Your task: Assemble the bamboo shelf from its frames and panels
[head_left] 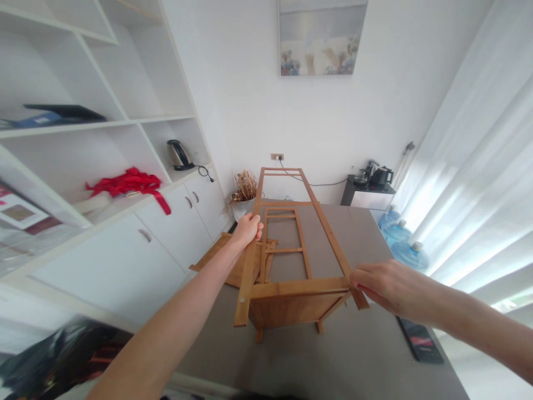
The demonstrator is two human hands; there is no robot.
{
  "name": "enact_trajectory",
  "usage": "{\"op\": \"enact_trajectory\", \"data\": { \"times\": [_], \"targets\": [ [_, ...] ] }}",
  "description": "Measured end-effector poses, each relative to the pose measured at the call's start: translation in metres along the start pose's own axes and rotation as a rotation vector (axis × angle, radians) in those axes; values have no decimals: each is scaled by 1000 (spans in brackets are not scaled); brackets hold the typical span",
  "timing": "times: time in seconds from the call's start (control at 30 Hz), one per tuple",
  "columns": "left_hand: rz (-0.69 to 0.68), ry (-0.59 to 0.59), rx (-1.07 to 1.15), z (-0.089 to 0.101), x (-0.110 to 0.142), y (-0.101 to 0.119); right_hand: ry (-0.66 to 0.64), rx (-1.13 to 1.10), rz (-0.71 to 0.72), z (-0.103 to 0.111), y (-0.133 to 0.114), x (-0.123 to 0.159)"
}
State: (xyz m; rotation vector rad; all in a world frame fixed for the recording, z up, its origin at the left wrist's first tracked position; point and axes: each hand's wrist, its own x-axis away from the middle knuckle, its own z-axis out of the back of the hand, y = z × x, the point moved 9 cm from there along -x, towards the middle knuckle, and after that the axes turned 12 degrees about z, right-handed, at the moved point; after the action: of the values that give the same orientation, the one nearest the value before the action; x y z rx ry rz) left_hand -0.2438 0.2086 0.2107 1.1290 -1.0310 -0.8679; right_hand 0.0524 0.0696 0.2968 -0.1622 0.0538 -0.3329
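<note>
A wooden frame (300, 287) with long side rails and crossbars reaches away from me over the grey table. My left hand (249, 229) is closed around its left rail, partway along. At the near right corner, my right hand (377, 283) grips the right rail close to its end. Beneath the near end is a wooden panel (287, 311) with short feet. A smaller wooden frame (285, 250) shows through the opening. Flat wooden boards (239, 258) lie on the left of the table, partly hidden by my left arm and the rail.
The grey table (362, 233) has a phone-like dark object (420, 339) at its right edge. Blue water bottles (410, 254) stand by the curtain. Beyond are a small cabinet with kettles (381, 176) and a pot of dried plants (245, 189). White shelves (166, 194) line the left.
</note>
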Motion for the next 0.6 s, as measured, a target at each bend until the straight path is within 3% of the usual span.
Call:
{"op": "enact_trajectory", "data": {
  "times": [0.17,0.27,0.43,0.5,0.6],
  "targets": [
    [-15,-9,-1,0,-1,1,-73,174,78,-16,-8,-8],
    [-23,-13,0,-1,-1,2,-55,142,-65,-18,3,-9],
    [-28,-9,-4,0,2,4,37,-245,-519,-23,40,6],
    [-30,-6,-9,1,2,4,35,-432,-580,-33,47,11],
    [-31,3,-17,2,3,2,38,-547,-520,-35,46,14]
  ]
}}
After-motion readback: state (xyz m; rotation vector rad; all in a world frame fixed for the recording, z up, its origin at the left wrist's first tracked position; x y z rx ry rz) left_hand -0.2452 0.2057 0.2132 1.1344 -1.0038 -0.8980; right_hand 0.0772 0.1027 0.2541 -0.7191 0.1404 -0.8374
